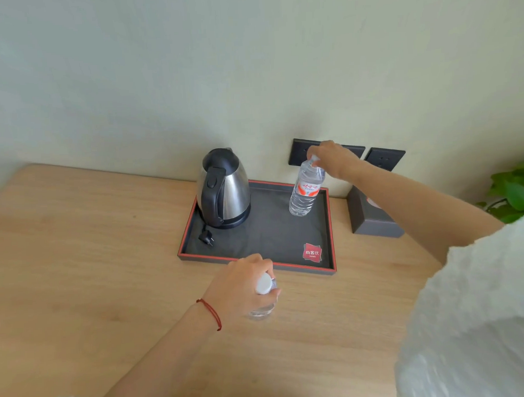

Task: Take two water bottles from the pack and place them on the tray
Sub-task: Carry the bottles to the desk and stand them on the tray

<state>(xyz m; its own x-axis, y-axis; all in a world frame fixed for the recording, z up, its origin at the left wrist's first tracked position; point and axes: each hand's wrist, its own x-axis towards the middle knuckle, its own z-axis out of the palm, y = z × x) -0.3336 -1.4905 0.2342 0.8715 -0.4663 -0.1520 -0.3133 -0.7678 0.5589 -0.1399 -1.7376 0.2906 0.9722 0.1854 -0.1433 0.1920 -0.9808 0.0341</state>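
Head view's got a light wood desk (78, 249) against a pale wall (191, 67), right hand (332, 158) pinching one bottle's (305, 191) cap on the tray (331, 225), left hand (243, 285) wrapped round another bottle (263, 309).

1. Two water bottles are counted: one bottle (305, 191) on the tray, one bottle (263, 299) over the table.
2. One tray (256, 240) is recorded.
3. One kettle (223, 189) is recorded, with one plug (205, 238).
4. Two hands are seen: left hand (243, 285), right hand (333, 158).
5. One dark box (371, 218) is noted.
6. Two wall plates are counted: (300, 151) and (384, 158).
7. One plant (513, 195) is noted.
8. One table (79, 264) is recorded.
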